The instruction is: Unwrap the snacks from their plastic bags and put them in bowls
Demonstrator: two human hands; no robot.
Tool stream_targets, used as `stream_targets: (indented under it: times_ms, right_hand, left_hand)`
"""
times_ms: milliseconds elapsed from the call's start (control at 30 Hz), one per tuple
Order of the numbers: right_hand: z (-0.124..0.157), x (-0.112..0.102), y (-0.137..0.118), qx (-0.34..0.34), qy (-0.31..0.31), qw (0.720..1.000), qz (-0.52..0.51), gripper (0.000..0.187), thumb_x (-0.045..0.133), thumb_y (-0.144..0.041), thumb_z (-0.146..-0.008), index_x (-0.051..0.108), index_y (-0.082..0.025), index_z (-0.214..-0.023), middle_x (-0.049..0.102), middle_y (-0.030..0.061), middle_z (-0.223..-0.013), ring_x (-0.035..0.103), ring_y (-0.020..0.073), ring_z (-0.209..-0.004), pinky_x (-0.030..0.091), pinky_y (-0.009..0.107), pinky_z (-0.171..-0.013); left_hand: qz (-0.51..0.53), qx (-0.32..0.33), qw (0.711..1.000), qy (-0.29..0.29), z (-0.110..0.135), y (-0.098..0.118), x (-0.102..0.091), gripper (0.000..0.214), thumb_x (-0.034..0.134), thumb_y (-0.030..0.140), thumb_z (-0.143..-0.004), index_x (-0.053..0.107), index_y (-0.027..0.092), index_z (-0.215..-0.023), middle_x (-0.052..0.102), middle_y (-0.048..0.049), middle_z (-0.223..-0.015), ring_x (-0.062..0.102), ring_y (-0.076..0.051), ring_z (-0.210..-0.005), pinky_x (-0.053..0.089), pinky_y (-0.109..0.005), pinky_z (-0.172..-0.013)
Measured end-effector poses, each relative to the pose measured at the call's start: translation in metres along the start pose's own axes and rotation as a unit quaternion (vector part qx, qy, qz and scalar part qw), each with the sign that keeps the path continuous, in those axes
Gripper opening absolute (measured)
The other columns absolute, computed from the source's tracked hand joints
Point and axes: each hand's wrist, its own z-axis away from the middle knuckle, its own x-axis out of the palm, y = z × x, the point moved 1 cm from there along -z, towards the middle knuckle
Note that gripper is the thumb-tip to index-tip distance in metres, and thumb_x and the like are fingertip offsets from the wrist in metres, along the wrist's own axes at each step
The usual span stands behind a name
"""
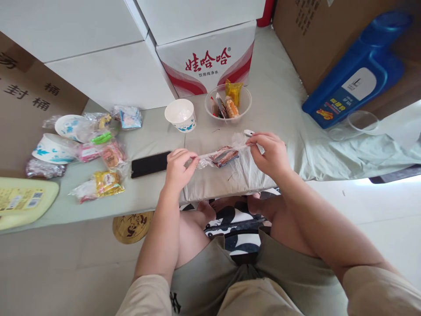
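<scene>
A clear plastic bag [205, 160] is stretched between my two hands above the cloth-covered surface. My left hand [180, 167] pinches one end of its edge, and my right hand [268, 151] pinches the other. A small snack packet with a reddish and blue wrapper [224, 156] shows in or just behind the bag; I cannot tell which. Behind it stands a clear plastic bowl [210, 115] with several wrapped snacks inside. To its left is a white paper cup [180, 115] with blue leaf prints. A black phone [149, 164] lies beside my left hand.
Several bagged snacks [110, 184] and paper cups [52, 149] lie at the left, near a pale yellow bottle [26, 202]. White cartons [210, 57] rise at the back. A large blue bottle [358, 70] and a clear container [363, 123] stand at the right.
</scene>
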Motion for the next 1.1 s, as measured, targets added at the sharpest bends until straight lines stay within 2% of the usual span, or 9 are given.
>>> stream_targets:
  times_ms: [133, 267, 467, 533, 600, 700, 800, 933, 1100]
  right_hand:
    - [0.002, -0.004, 0.002, -0.063, -0.044, 0.997, -0.009, 0.027, 0.044, -0.018, -0.085, 0.07, -0.022, -0.082, 0.075, 0.0065, -0.086, 0.069, 0.0245, -0.093, 0.048, 0.039, -0.09]
    - [0.009, -0.004, 0.006, -0.098, -0.186, 0.977, -0.045, 0.029, 0.046, -0.019, -0.082, 0.074, -0.02, -0.089, 0.075, 0.0054, -0.083, 0.066, 0.0195, -0.074, 0.047, 0.031, -0.071]
    - [0.009, -0.002, -0.007, -0.066, -0.344, 0.937, -0.014, 0.036, 0.042, -0.028, -0.096, 0.077, -0.026, -0.101, 0.077, 0.0013, -0.082, 0.067, 0.0166, -0.074, 0.042, 0.027, -0.068]
    - [0.007, -0.002, -0.01, -0.035, -0.34, 0.939, 0.039, 0.037, 0.041, -0.032, -0.098, 0.077, -0.026, -0.095, 0.076, 0.002, -0.079, 0.067, 0.0179, -0.074, 0.04, 0.028, -0.065]
    - [0.006, -0.002, -0.009, -0.013, -0.318, 0.944, 0.084, 0.036, 0.042, -0.035, -0.099, 0.077, -0.025, -0.093, 0.076, 0.0032, -0.083, 0.068, 0.0203, -0.078, 0.039, 0.029, -0.063]
    - [0.007, -0.001, -0.006, -0.006, -0.281, 0.954, 0.105, 0.031, 0.047, -0.035, -0.097, 0.076, -0.028, -0.104, 0.076, 0.0034, -0.111, 0.069, 0.0218, -0.093, 0.041, 0.03, -0.065]
    - [0.008, 0.0, -0.008, 0.001, -0.243, 0.962, 0.126, 0.03, 0.054, -0.037, -0.094, 0.076, -0.03, -0.112, 0.063, 0.0065, -0.137, 0.068, 0.0195, -0.086, 0.041, 0.03, -0.061]
    - [0.011, 0.004, -0.021, 0.013, -0.165, 0.975, 0.149, 0.031, 0.051, -0.036, -0.096, 0.077, -0.026, -0.11, 0.065, 0.0109, -0.113, 0.06, 0.0159, -0.07, 0.034, 0.03, -0.055]
    - [0.018, 0.017, -0.031, -0.086, -0.252, 0.961, 0.075, 0.026, 0.05, -0.027, -0.099, 0.075, -0.022, -0.1, 0.069, 0.0062, -0.096, 0.064, 0.018, -0.085, 0.041, 0.029, -0.066]
  left_hand:
    - [0.012, 0.046, 0.997, 0.054, 0.01, 0.014, -0.013, 0.02, 0.059, 0.033, -0.088, 0.068, 0.023, -0.074, 0.076, -0.0054, -0.091, 0.068, -0.023, -0.101, 0.049, -0.042, -0.099]
    - [0.047, 0.01, 0.998, 0.027, 0.025, 0.015, -0.023, 0.019, 0.06, 0.032, -0.083, 0.062, 0.022, -0.067, 0.068, -0.0009, -0.063, 0.064, -0.016, -0.064, 0.054, -0.032, -0.069]
    - [0.253, -0.143, 0.929, -0.228, 0.032, 0.0, -0.021, 0.03, 0.056, 0.044, -0.085, 0.071, 0.018, -0.08, 0.071, -0.0036, -0.062, 0.059, -0.014, -0.045, 0.049, -0.026, -0.047]
    - [0.259, -0.167, 0.933, -0.188, 0.028, -0.005, -0.018, 0.033, 0.056, 0.045, -0.086, 0.073, 0.018, -0.082, 0.071, -0.0043, -0.063, 0.057, -0.013, -0.043, 0.048, -0.026, -0.045]
    - [0.224, -0.156, 0.96, -0.065, 0.023, -0.009, -0.015, 0.03, 0.059, 0.044, -0.084, 0.074, 0.018, -0.082, 0.07, -0.0039, -0.064, 0.056, -0.013, -0.047, 0.048, -0.027, -0.047]
    - [0.131, -0.097, 0.985, 0.063, 0.016, -0.012, -0.008, 0.022, 0.064, 0.039, -0.08, 0.075, 0.02, -0.082, 0.071, -0.0063, -0.083, 0.066, -0.017, -0.073, 0.056, -0.032, -0.07]
    - [0.096, -0.057, 0.994, 0.0, 0.01, -0.01, 0.001, 0.023, 0.068, 0.038, -0.078, 0.075, 0.022, -0.093, 0.07, -0.0085, -0.112, 0.067, -0.023, -0.104, 0.054, -0.039, -0.096]
    - [0.121, -0.043, 0.977, -0.169, 0.004, -0.004, 0.012, 0.041, 0.072, 0.036, -0.076, 0.07, 0.021, -0.114, 0.067, -0.0096, -0.124, 0.066, -0.024, -0.112, 0.054, -0.039, -0.1]
    - [0.101, -0.063, 0.967, -0.224, 0.006, 0.0, 0.024, 0.048, 0.074, 0.029, -0.075, 0.066, 0.024, -0.122, 0.07, -0.0071, -0.122, 0.067, -0.025, -0.11, 0.054, -0.038, -0.098]
